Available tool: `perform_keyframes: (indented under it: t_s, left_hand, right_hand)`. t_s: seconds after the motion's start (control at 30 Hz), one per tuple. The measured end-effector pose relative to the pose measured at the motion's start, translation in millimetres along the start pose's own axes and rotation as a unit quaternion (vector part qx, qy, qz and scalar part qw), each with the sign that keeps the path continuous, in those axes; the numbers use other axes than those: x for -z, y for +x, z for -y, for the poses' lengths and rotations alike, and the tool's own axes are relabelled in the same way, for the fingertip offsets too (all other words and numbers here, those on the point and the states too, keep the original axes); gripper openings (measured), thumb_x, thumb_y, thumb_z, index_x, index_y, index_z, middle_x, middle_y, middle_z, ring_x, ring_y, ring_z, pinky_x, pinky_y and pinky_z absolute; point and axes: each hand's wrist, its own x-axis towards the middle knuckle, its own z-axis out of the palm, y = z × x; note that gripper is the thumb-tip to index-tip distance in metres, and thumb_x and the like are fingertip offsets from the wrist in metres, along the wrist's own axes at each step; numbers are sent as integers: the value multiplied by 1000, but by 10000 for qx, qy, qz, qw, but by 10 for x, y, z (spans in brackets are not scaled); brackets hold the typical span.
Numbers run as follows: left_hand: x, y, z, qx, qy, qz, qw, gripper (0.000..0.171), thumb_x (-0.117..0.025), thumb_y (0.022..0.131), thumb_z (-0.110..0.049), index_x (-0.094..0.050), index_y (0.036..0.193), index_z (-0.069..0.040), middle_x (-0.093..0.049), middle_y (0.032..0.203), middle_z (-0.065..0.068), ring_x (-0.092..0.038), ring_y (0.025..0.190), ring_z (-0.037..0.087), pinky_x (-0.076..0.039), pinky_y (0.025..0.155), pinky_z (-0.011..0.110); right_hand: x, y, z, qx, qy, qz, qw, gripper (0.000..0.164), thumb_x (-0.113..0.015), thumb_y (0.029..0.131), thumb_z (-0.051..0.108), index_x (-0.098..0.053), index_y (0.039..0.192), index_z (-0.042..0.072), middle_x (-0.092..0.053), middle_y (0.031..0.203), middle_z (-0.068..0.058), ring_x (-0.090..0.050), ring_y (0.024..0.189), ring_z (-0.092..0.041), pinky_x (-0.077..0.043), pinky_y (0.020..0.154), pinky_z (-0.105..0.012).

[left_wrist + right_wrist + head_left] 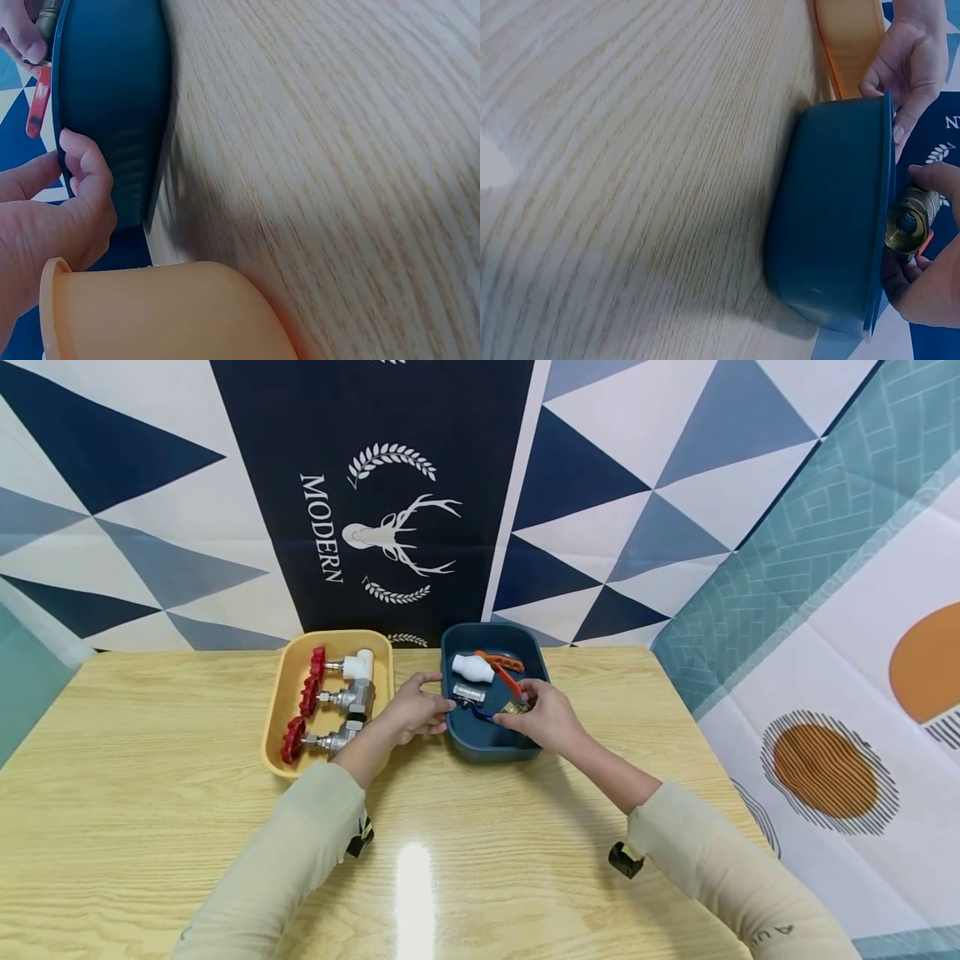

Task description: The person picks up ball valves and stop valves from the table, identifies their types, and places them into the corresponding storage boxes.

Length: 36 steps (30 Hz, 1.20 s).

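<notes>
My right hand (549, 717) pinches a brass ball valve (909, 223) with a red lever (509, 680), over the right side of a dark blue bin (495, 752). With thumb and fingers on either side of the wall, my left hand (412, 708) grips the bin's left rim, as the left wrist view shows. Inside the bin lie a white plastic valve (472, 668) with an orange handle (501, 661) beside it, and a silver valve (469, 694) with a blue lever (482, 715). The fingers of my right hand partly hide the brass valve in the head view.
Left of the blue bin stands a yellow bin (276, 727) holding several valves with red handwheels (293, 739). Both bins sit at the back of the wooden table (187, 843), close to a patterned cloth (390, 510).
</notes>
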Motion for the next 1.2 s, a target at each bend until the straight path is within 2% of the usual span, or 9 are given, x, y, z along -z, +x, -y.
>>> perform_keyframes:
  t_s: [0.27,0.6,0.87,1.2]
  left_hand:
    - [-3,2,-15,12,30,-37,10000,60,-58,90,-4,-31,141,-20,-56,104,10,-53,71,15,-52,60,22]
    - [-7,-21,-30,27,39,-55,10000,60,-58,90,-5,-31,141,-20,-56,106,10,-53,74,17,-52,60,23]
    - [-18,-15,5,-52,-57,0,10000,61,-58,90,-3,-31,141,-19,-54,104,9,-52,68,14,-51,58,21]
    - [-20,-17,19,-134,-78,-5,9999,62,-59,90,-3,-30,142,-19,-54,102,9,-52,65,13,-50,58,22]
  right_hand:
    - [-10,59,10,-179,-37,24,9998,65,-76,77,32,-49,128,1,-54,106,-11,-46,93,-23,-42,74,-30]
    - [0,127,47,-177,-90,-23,9998,68,-76,77,32,-48,130,0,-54,109,-13,-47,95,-24,-43,80,-33]
    - [-32,212,26,-97,-163,-126,9997,65,-76,77,31,-49,126,-2,-54,105,-13,-49,88,-24,-43,71,-31]
    - [-81,294,-11,-223,-221,-168,9994,65,-76,77,30,-48,126,-1,-52,101,-11,-47,82,-23,-40,65,-29]
